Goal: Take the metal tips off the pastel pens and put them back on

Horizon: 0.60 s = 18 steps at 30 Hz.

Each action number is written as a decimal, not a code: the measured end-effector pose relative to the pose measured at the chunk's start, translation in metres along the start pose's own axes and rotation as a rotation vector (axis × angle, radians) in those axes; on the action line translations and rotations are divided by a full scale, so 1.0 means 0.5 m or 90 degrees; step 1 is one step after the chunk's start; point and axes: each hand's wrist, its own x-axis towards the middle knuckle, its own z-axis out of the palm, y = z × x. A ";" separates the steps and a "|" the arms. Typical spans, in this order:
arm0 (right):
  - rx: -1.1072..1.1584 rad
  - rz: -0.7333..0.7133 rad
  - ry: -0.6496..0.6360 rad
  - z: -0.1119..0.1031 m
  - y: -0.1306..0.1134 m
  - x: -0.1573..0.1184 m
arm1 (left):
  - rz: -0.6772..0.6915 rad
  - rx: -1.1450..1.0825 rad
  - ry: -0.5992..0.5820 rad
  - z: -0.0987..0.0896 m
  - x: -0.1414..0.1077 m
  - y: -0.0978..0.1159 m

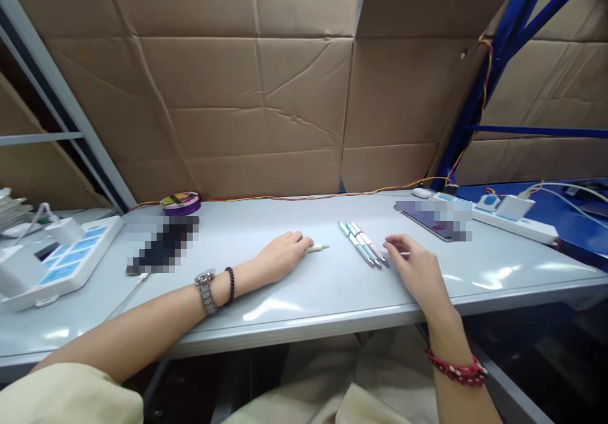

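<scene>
On the white table, my left hand [285, 256] lies palm down, its fingers closed over a cream-coloured pen [317, 248]. Only the pen's narrow end shows, pointing right; the rest is under the hand. Three pens [363, 245] in pale green, white and pale pink lie side by side, slanted, between my hands. My right hand [418, 270] rests just right of them with curled fingers. A small whitish bit [405, 255] shows between its thumb and fingers, too little to name.
A dark phone with a cable [164, 245] and a purple tape roll [180, 203] lie on the left, near a white power strip [80, 259]. Another phone [427, 220] and power strip [517, 221] are on the right. Cardboard [256, 94] walls the back; a blue frame post [494, 75] stands right.
</scene>
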 end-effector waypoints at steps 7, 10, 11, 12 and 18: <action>0.019 -0.001 -0.034 -0.002 -0.004 -0.001 | 0.007 -0.010 -0.007 -0.008 0.000 0.004; 0.016 0.002 -0.026 -0.002 -0.005 -0.001 | 0.004 -0.013 -0.010 -0.010 0.000 0.005; 0.016 0.002 -0.025 -0.002 -0.006 -0.002 | 0.002 -0.013 -0.012 -0.010 0.000 0.006; 0.016 0.001 -0.026 -0.003 -0.006 -0.002 | 0.001 -0.013 -0.014 -0.011 0.000 0.007; 0.014 -0.003 -0.020 -0.004 -0.008 -0.003 | 0.003 -0.013 -0.012 -0.010 -0.001 0.006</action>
